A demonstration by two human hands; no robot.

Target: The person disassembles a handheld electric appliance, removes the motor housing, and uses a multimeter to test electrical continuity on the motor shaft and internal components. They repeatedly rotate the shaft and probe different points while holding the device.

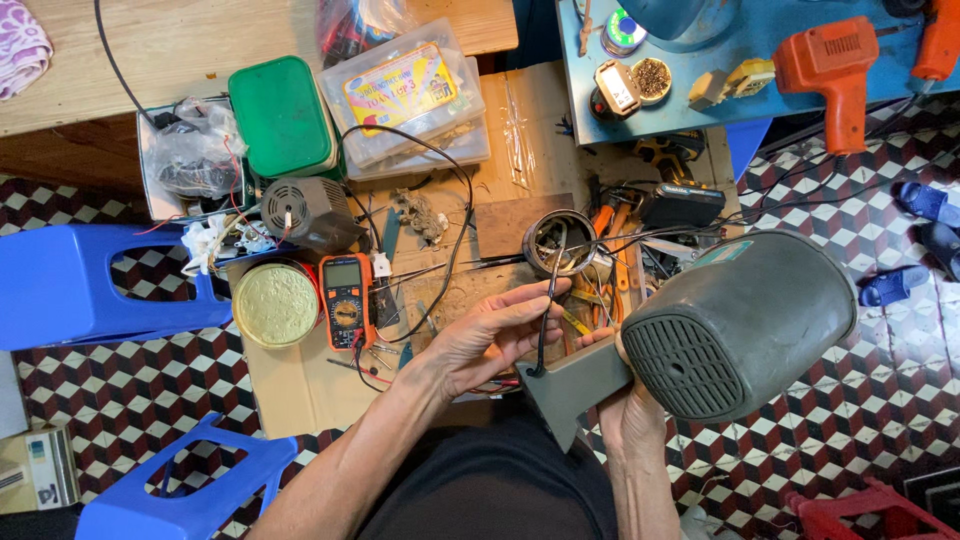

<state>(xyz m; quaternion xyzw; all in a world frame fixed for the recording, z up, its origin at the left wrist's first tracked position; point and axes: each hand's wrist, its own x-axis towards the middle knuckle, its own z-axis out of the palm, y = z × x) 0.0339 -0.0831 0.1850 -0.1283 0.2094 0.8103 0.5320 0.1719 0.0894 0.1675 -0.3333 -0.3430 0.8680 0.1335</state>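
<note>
The right hand (632, 412) grips the grey hair dryer (720, 330) by its handle above the cluttered floor, while the left hand's (490, 335) fingers pinch its black cord (545, 320) near the handle, apparently inspecting it; following the cord along seems next.

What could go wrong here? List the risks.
1. The left hand pinches the black cord where it enters the grey blower; a tug might strain that joint.
2. The right hand alone carries the blower by its handle, so it could tip.
3. The cord runs over loose tools and might snag.
</note>
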